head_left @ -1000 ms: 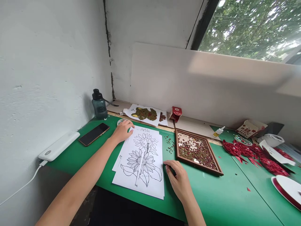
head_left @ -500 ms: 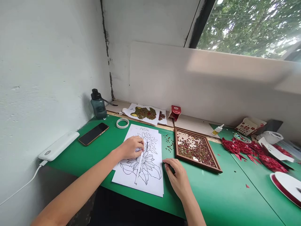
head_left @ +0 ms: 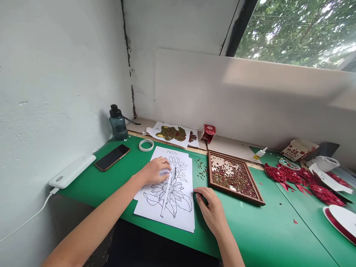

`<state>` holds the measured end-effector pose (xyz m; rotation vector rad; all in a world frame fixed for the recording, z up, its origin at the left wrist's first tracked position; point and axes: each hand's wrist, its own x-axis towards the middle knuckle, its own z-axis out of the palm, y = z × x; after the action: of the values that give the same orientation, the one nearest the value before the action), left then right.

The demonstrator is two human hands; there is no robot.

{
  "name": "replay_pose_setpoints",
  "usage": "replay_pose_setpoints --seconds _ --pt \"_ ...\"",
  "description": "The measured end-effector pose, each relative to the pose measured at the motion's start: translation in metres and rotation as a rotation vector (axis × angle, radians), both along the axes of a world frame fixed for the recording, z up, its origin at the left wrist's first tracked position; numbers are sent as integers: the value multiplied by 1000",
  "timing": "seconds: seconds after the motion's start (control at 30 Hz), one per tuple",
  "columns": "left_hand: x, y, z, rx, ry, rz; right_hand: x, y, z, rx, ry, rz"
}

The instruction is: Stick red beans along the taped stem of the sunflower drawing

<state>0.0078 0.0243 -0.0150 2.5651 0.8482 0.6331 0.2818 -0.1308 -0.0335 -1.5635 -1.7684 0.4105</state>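
My left hand [head_left: 156, 170] lies on the upper sheet of a small stack of white paper [head_left: 180, 222] with a black sunflower line drawing. Its fingers are curled, with thumb and fingertips at the upper end of a narrow white strip [head_left: 166, 193], perhaps tape, that runs along the lower flower's stem. The exact grip is partly hidden. Just off the paper's right edge, my right hand [head_left: 211, 208] rests on the green table [head_left: 272, 233], fingers bent inward and thumb close to the index finger. Whether it holds anything small is hidden.
A wooden frame [head_left: 257, 196] of mixed beans lies to the right, loose beans [head_left: 200, 168] beside it. Left are a tape roll [head_left: 146, 145], phone [head_left: 112, 157], bottle [head_left: 118, 126] and power bank [head_left: 72, 170]. Behind lies a bean picture [head_left: 172, 134]; glue [head_left: 260, 153] and red ornaments [head_left: 299, 177] sit right.
My left hand has slid slightly up the page, baring a little more of the white strip. My right hand stays in place. The whole view has shifted slightly.
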Motion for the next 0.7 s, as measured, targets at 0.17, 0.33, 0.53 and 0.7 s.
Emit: replay_pose_setpoints --seconds 0.17,0.33,0.53,0.7 --pt "0 -1 0 -52 54 -18 0 0 1 -13 6 -2" --pt "2 -1 -8 -107 111 -65 0 0 0 -22 6 3" --pt "2 2 -15 -115 112 -66 0 0 -1 -37 8 9" --pt "2 2 -13 -129 129 -56 1 0 -1 -45 9 9"
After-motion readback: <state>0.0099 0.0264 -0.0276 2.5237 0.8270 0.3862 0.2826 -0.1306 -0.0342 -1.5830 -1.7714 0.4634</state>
